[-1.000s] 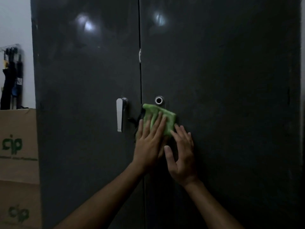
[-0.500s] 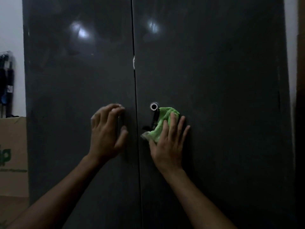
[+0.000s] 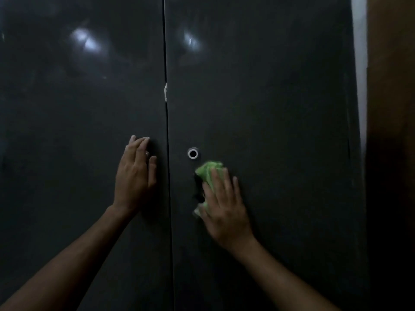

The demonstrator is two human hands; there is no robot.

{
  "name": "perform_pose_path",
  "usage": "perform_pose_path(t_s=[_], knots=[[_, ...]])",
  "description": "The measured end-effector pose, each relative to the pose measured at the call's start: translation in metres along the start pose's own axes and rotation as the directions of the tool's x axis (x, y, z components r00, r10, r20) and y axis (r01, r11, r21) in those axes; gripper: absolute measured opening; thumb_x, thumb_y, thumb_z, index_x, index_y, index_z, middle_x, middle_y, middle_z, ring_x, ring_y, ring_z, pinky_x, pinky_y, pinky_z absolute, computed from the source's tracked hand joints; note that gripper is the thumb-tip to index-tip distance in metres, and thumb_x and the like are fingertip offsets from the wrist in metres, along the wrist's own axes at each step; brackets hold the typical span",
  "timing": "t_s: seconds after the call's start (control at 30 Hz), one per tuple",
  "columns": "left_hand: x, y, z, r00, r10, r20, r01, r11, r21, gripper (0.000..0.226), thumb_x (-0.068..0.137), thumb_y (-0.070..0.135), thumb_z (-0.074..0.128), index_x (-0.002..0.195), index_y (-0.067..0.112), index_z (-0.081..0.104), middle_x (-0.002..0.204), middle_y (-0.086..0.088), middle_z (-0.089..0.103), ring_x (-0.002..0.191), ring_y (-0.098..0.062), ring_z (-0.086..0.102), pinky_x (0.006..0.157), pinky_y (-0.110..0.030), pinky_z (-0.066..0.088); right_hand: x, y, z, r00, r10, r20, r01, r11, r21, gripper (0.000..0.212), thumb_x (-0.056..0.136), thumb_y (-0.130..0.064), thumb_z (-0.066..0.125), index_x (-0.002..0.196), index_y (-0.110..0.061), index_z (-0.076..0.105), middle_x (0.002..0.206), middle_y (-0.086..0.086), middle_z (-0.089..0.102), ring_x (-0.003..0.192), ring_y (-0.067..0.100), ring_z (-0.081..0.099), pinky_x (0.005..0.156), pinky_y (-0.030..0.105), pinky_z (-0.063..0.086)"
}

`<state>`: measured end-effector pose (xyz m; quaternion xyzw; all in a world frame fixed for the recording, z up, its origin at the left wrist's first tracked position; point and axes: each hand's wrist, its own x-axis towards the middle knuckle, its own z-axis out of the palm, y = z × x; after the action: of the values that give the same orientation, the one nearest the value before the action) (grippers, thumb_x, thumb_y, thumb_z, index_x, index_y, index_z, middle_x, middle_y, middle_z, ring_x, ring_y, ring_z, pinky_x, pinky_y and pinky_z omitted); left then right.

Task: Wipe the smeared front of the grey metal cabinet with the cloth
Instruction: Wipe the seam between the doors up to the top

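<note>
The dark grey metal cabinet [image 3: 280, 108] fills the view, two doors meeting at a vertical seam. My right hand [image 3: 224, 209] presses a bunched green cloth [image 3: 208, 171] flat against the right door, just below and right of the round silver lock [image 3: 193, 153]. Most of the cloth is hidden under my fingers. My left hand [image 3: 135, 173] rests on the left door beside the seam, fingers together, covering the door handle so only a glint of metal shows. Whether it grips the handle I cannot tell.
A small pale chip [image 3: 165, 92] marks the seam above the hands. Two light reflections shine on the upper doors. A pale wall strip [image 3: 359, 63] and a brown surface [image 3: 390, 108] lie past the cabinet's right edge.
The cloth passed from my left hand to my right hand. My left hand moved left over the handle. My right hand slid the cloth right and slightly down; the view shifted right.
</note>
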<state>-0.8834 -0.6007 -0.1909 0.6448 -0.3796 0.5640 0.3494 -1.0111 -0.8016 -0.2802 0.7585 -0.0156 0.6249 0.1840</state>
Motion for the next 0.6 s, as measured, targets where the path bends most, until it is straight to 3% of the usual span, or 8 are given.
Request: perform_pose_path(t_s=[0.07,0.13,0.2,0.27,0.33,0.4,0.5,0.6], knots=[[-0.001,0.0,0.001,1.0,-0.011,0.003,0.011,0.999,-0.042,0.052,0.105,0.028,0.043,0.149,0.002,0.043,0.153,-0.015,0.045,0.155,-0.029,0.029,0.119,-0.057,0.038,-0.026,0.047,-0.014,1.0,-0.005,0.013,0.006,1.0,-0.026,0.054,0.104,-0.034,0.049,0.147,-0.001,0.05,0.162,0.026,0.029,0.152,0.049,0.021,0.116,0.068,0.031],[0.0,0.0,0.0,0.999,-0.037,0.014,0.038,0.994,-0.106,0.051,0.104,0.026,0.044,0.15,0.003,0.043,0.154,-0.012,0.043,0.156,-0.027,0.028,0.12,-0.055,0.038,-0.004,0.097,-0.033,0.975,0.209,-0.069,-0.214,0.974,-0.073,0.057,0.101,-0.033,0.053,0.147,0.002,0.05,0.162,0.03,0.027,0.151,0.051,0.021,0.12,0.067,0.023],[0.001,0.0,-0.003,0.998,-0.057,0.019,0.06,0.984,-0.17,0.048,0.105,0.022,0.045,0.149,0.004,0.043,0.154,-0.011,0.042,0.155,-0.025,0.029,0.12,-0.052,0.038,0.048,0.136,-0.051,0.861,0.476,-0.177,-0.49,0.871,-0.039,0.06,0.102,-0.037,0.045,0.15,0.0,0.046,0.164,0.03,0.02,0.153,0.05,0.015,0.123,0.064,0.016],[0.002,0.001,-0.005,0.997,-0.076,0.03,0.08,0.978,-0.194,0.043,0.106,0.015,0.047,0.149,0.005,0.044,0.154,-0.013,0.042,0.154,-0.023,0.03,0.12,-0.052,0.039,0.099,0.139,-0.061,0.74,0.627,-0.244,-0.638,0.769,0.044,0.063,0.102,-0.042,0.04,0.153,-0.004,0.043,0.166,0.027,0.017,0.155,0.047,0.012,0.124,0.061,0.014],[0.002,0.003,-0.006,0.995,-0.089,0.038,0.094,0.98,-0.178,0.039,0.107,0.009,0.048,0.146,0.004,0.047,0.153,-0.016,0.044,0.152,-0.025,0.033,0.118,-0.055,0.041,0.113,0.112,-0.05,0.816,0.533,-0.222,-0.539,0.841,0.04,0.063,0.101,-0.041,0.043,0.152,-0.004,0.044,0.165,0.028,0.021,0.154,0.048,0.015,0.125,0.061,0.014],[0.001,0.004,-0.008,0.996,-0.082,0.044,0.087,0.986,-0.144,0.038,0.106,0.006,0.05,0.143,0.002,0.05,0.15,-0.02,0.045,0.15,-0.03,0.038,0.114,-0.055,0.044,0.075,0.082,-0.03,0.963,0.232,-0.134,-0.238,0.971,-0.03,0.06,0.1,-0.036,0.051,0.149,-0.002,0.048,0.163,0.028,0.026,0.152,0.05,0.018,0.124,0.061,0.017],[-0.003,0.002,-0.013,0.995,-0.042,0.088,0.052,0.993,-0.11,0.043,0.101,-0.003,0.054,0.144,-0.001,0.049,0.148,-0.023,0.044,0.146,-0.035,0.042,0.112,-0.053,0.046,-0.028,0.092,-0.028,0.996,-0.087,0.004,0.087,0.994,-0.061,0.059,0.102,-0.035,0.054,0.151,-0.004,0.045,0.164,0.026,0.026,0.153,0.048,0.02,0.12,0.064,0.026],[-0.006,0.003,-0.015,0.995,-0.028,0.093,0.038,0.993,-0.111,0.043,0.098,-0.009,0.053,0.141,-0.005,0.049,0.144,-0.027,0.044,0.145,-0.037,0.042,0.11,-0.047,0.045,-0.076,0.153,-0.059,0.995,0.104,0.006,-0.103,0.989,-0.101,0.065,0.104,-0.04,0.046,0.158,-0.007,0.03,0.164,0.025,0.024,0.152,0.048,0.022,0.117,0.067,0.029]])
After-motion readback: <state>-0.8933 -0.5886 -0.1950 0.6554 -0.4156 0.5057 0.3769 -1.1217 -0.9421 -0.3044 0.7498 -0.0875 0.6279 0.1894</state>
